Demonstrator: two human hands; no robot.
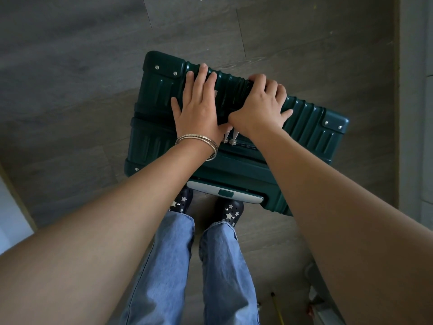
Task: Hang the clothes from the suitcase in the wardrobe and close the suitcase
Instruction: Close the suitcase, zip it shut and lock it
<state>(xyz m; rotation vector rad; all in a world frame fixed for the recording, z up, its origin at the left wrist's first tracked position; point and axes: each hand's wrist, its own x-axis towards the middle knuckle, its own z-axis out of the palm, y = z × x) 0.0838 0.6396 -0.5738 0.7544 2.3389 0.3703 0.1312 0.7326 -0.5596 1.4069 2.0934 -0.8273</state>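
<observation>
A dark green ribbed hard-shell suitcase (311, 123) stands shut on the floor just in front of my feet, seen from above. Two silver zipper pulls (230, 138) lie together on its top seam. My left hand (201, 106), with bracelets at the wrist, presses flat on the top with straight, spread fingers. My right hand (262, 104) sits beside it, its fingers curled over the far edge of the case. Both thumbs lie close to the zipper pulls. No clothes and no wardrobe are in view.
The suitcase's grey pull handle (225, 194) is retracted on the side facing my shoes (229, 213). Grey wood-look floor (70, 66) surrounds the case. A pale wall or door edge (414, 102) runs along the right, and a white furniture corner (11, 207) shows at the left.
</observation>
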